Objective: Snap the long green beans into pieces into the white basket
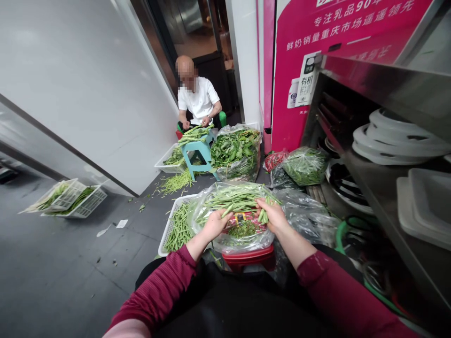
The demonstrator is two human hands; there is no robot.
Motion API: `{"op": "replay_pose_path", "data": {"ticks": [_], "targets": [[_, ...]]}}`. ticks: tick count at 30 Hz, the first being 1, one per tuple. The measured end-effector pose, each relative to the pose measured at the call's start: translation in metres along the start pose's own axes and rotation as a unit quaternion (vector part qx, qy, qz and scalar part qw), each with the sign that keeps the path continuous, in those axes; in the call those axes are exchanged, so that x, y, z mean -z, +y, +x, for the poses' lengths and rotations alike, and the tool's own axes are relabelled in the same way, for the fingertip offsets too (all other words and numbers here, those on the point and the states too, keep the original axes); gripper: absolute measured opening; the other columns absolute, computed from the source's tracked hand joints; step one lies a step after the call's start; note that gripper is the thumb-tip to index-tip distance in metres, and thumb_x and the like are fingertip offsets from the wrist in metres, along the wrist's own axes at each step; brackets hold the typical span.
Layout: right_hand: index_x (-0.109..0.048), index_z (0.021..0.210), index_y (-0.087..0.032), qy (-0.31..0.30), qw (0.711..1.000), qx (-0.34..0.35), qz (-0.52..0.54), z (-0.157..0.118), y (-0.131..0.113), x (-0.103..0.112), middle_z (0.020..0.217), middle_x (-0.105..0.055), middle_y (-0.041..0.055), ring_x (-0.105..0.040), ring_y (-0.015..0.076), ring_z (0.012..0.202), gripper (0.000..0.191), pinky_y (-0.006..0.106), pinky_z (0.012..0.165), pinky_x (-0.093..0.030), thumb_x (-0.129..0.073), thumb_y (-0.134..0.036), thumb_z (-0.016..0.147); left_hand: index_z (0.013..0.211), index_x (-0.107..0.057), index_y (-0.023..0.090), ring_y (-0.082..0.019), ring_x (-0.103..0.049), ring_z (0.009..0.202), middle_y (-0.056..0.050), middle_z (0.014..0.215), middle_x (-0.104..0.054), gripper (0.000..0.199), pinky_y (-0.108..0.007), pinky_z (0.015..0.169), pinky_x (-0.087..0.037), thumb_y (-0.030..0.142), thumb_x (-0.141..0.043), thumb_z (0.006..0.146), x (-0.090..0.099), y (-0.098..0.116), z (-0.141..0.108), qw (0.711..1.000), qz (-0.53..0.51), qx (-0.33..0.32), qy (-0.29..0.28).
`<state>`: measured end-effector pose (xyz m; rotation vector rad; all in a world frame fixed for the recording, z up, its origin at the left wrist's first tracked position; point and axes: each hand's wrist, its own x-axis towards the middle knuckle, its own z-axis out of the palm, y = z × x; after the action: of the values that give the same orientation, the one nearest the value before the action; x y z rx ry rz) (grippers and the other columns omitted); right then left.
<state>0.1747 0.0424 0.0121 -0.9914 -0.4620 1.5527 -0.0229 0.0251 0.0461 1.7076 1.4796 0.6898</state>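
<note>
My left hand (215, 223) has its fingers pinched on the end of a green bean (229, 210). In my right hand (274, 216) is a small bunch of green beans (262, 217), its ends sticking out below the fingers. Behind both hands, a pile of long green beans (236, 195) lies on a clear plastic bag (197, 211). Small green scraps (243, 229) lie on the bag between my wrists, over a red stool (248, 259). To the left of my left hand stands a white basket (162, 244) holding cut bean pieces (178, 227).
A co-worker (199, 101) sits ahead, hands over greens on a blue stool (197, 155). Beside it stands a bag of leafy greens (236, 150). Two white baskets (84, 206) are on the left floor. A metal shelf (373, 188) with plates (391, 141) borders the right.
</note>
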Motion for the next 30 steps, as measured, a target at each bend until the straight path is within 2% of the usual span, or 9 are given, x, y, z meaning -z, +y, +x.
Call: {"op": "replay_pose_path", "data": {"ticks": [3,7,17,19,21,23,25,27,30], "targets": [[-0.056,0.076,-0.016,-0.001,0.999,0.009,-0.033,-0.002,0.000,0.000,0.063,-0.062,0.0013,-0.050,0.0094,0.036,0.026,0.021,0.031,-0.041,-0.071,-0.028,0.059,0.094,-0.067,0.021,-0.016,-0.057,0.074,-0.003,0.082,-0.067,0.030,-0.024,0.070,-0.042,0.040,-0.050,0.077,0.002,-0.003,0.000,0.997,0.052,-0.039,0.030],[-0.057,0.077,-0.015,-0.005,0.996,0.019,-0.091,-0.004,0.001,0.001,0.065,-0.064,0.0031,-0.050,0.0104,0.036,0.027,0.020,0.027,-0.036,-0.070,-0.028,0.058,0.097,-0.067,0.023,-0.020,-0.060,0.084,-0.004,0.089,-0.068,0.030,-0.027,0.080,-0.042,0.039,-0.054,0.076,0.004,-0.002,-0.001,0.996,0.066,-0.055,0.038],[-0.058,0.075,-0.015,-0.002,0.991,-0.005,-0.132,-0.005,0.000,0.000,0.063,-0.063,0.0024,-0.051,0.0119,0.040,0.026,0.022,0.031,-0.039,-0.070,-0.025,0.055,0.106,-0.063,0.024,-0.017,-0.059,0.093,-0.003,0.103,-0.065,0.031,-0.025,0.084,-0.041,0.033,-0.050,0.079,0.005,0.007,-0.005,0.979,0.197,-0.041,0.036],[-0.058,0.073,-0.015,-0.024,0.992,-0.004,-0.124,-0.009,-0.003,-0.001,0.060,-0.061,0.0008,-0.051,0.0108,0.040,0.024,0.021,0.033,-0.040,-0.070,-0.024,0.054,0.103,-0.064,0.022,-0.016,-0.059,0.085,-0.004,0.095,-0.067,0.032,-0.025,0.077,-0.043,0.038,-0.047,0.080,0.009,0.004,-0.001,0.985,0.166,-0.041,0.034],[-0.058,0.072,-0.015,-0.086,0.992,-0.001,-0.095,-0.012,-0.006,-0.002,0.058,-0.059,-0.0009,-0.049,0.0091,0.041,0.024,0.021,0.038,-0.042,-0.071,-0.025,0.054,0.098,-0.065,0.017,-0.014,-0.056,0.066,-0.003,0.073,-0.065,0.039,-0.023,0.064,-0.043,0.044,-0.043,0.082,0.016,-0.003,0.003,0.993,0.117,-0.007,0.019],[-0.059,0.073,-0.015,-0.143,0.987,-0.003,-0.077,-0.013,-0.005,0.000,0.056,-0.057,-0.0019,-0.047,0.0076,0.041,0.024,0.022,0.042,-0.044,-0.071,-0.028,0.056,0.096,-0.065,0.013,-0.010,-0.046,0.049,0.001,0.054,-0.054,0.046,-0.021,0.051,-0.038,0.049,-0.040,0.082,0.024,-0.010,0.006,0.996,0.082,0.040,-0.009],[-0.058,0.071,-0.015,-0.144,0.982,-0.021,-0.118,-0.010,-0.001,0.003,0.057,-0.058,-0.0006,-0.046,0.0073,0.040,0.024,0.022,0.042,-0.044,-0.071,-0.031,0.060,0.098,-0.063,0.012,-0.008,-0.039,0.044,0.004,0.048,-0.047,0.049,-0.019,0.048,-0.034,0.050,-0.038,0.082,0.032,-0.015,0.006,0.996,0.070,0.049,-0.037],[-0.057,0.070,-0.015,-0.105,0.974,-0.052,-0.196,-0.004,0.007,0.006,0.060,-0.061,0.0021,-0.046,0.0079,0.038,0.023,0.022,0.036,-0.040,-0.069,-0.033,0.062,0.097,-0.063,0.012,-0.008,-0.043,0.048,0.003,0.054,-0.051,0.047,-0.019,0.051,-0.036,0.049,-0.037,0.083,0.037,-0.015,0.003,0.995,0.083,0.008,-0.061],[-0.055,0.072,-0.016,-0.077,0.963,-0.090,-0.244,0.005,0.018,0.007,0.061,-0.061,0.0014,-0.044,0.0074,0.036,0.023,0.020,0.033,-0.035,-0.072,-0.029,0.061,0.097,-0.064,0.015,-0.012,-0.055,0.070,-0.003,0.079,-0.063,0.041,-0.021,0.067,-0.041,0.045,-0.038,0.085,0.040,-0.005,-0.001,0.980,0.143,-0.091,-0.102]]}}
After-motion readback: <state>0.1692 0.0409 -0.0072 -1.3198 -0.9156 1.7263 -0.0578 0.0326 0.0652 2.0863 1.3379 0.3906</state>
